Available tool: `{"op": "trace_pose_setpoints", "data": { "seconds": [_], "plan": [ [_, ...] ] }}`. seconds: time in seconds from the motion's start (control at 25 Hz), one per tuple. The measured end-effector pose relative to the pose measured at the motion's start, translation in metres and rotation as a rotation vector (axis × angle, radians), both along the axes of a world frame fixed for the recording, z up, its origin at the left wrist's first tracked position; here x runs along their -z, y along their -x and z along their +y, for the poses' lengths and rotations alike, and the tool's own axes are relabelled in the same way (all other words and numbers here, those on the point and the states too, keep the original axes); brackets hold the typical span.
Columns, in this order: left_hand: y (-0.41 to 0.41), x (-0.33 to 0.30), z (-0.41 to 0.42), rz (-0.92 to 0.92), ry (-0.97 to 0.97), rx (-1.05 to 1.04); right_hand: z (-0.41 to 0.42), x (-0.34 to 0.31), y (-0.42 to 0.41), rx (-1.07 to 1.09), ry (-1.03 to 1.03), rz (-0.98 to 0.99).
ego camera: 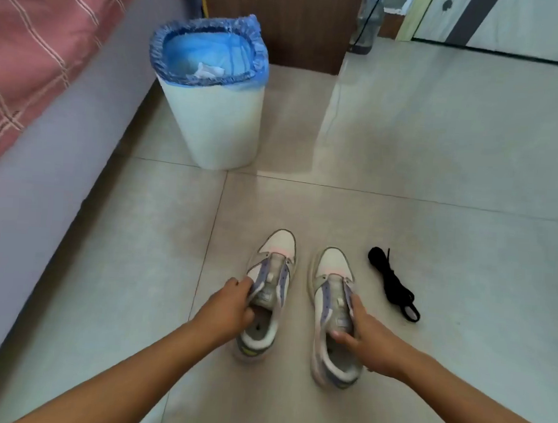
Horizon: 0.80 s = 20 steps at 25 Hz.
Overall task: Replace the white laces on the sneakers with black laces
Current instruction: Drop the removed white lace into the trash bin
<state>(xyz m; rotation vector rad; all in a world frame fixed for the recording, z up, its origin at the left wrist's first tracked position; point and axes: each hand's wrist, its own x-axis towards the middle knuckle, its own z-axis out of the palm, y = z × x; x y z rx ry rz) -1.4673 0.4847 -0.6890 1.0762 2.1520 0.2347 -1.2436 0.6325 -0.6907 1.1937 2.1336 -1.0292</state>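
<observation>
Two white sneakers with lilac panels stand side by side on the tiled floor, toes pointing away from me. My left hand (231,309) grips the left sneaker (272,276) by the left edge of its opening, fingers curled over the collar. My right hand (366,336) holds the right sneaker (330,280) by its right collar, thumb inside the opening. I see no laces in the eyelets of either shoe. A bundle of black laces (394,285) lies on the floor just right of the right sneaker.
A white bin (217,122) with a blue liner and crumpled paper inside stands ahead to the left. A bed with a pink checked cover (29,49) runs along the left. A brown cabinet (282,22) and a water bottle (367,24) stand at the back.
</observation>
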Motion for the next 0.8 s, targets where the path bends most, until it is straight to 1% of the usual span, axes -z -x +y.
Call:
{"op": "trace_pose_setpoints", "data": {
  "seconds": [0.04, 0.08, 0.16, 0.2, 0.24, 0.28, 0.32, 0.36, 0.4, 0.44, 0.48, 0.52, 0.6, 0.64, 0.68, 0.72, 0.8],
  "plan": [
    [-0.020, 0.001, 0.005, -0.026, -0.009, 0.029, -0.011, 0.010, -0.004, 0.026, 0.004, 0.032],
    [-0.036, 0.002, 0.009, -0.035, -0.012, 0.034, -0.019, 0.017, -0.003, 0.037, -0.035, 0.074],
    [-0.054, 0.003, 0.012, 0.001, -0.001, 0.012, -0.022, 0.021, 0.001, 0.043, -0.097, 0.154],
    [-0.058, 0.003, 0.015, 0.011, 0.010, -0.004, -0.014, 0.016, 0.001, 0.056, -0.083, 0.186],
    [-0.056, 0.003, 0.014, 0.007, 0.028, -0.027, 0.000, 0.011, -0.001, 0.101, -0.064, 0.224],
    [-0.053, -0.001, 0.012, 0.024, 0.035, -0.044, 0.017, 0.005, -0.002, 0.195, -0.089, 0.267],
    [-0.052, -0.002, 0.010, 0.118, -0.029, -0.026, 0.039, 0.002, -0.007, 0.298, -0.183, 0.289],
    [-0.054, -0.003, 0.008, 0.302, -0.160, 0.050, 0.060, 0.004, -0.013, 0.343, -0.317, 0.242],
    [-0.062, 0.000, 0.006, 0.461, -0.331, 0.147, 0.078, 0.008, -0.019, 0.304, -0.428, 0.123],
    [-0.075, -0.001, 0.005, 0.554, -0.496, 0.267, 0.087, 0.013, -0.025, 0.217, -0.458, -0.022],
    [-0.092, 0.000, 0.003, 0.549, -0.580, 0.404, 0.093, 0.021, -0.029, 0.140, -0.437, -0.123],
    [-0.109, 0.002, 0.001, 0.519, -0.601, 0.526, 0.096, 0.030, -0.031, 0.109, -0.410, -0.165],
    [-0.135, 0.011, 0.002, 0.459, -0.536, 0.697, 0.097, 0.039, -0.031, 0.157, -0.410, -0.115],
    [-0.145, 0.018, 0.004, 0.454, -0.485, 0.768, 0.099, 0.037, -0.029, 0.240, -0.386, -0.046],
    [-0.152, 0.023, 0.009, 0.460, -0.443, 0.823, 0.104, 0.033, -0.028, 0.383, -0.307, 0.054],
    [-0.156, 0.025, 0.019, 0.430, -0.410, 0.855, 0.109, 0.026, -0.027, 0.587, -0.152, 0.194],
    [-0.157, 0.024, 0.048, 0.386, -0.348, 0.866, 0.113, 0.003, -0.026, 0.978, 0.295, 0.516]
  ]
}}
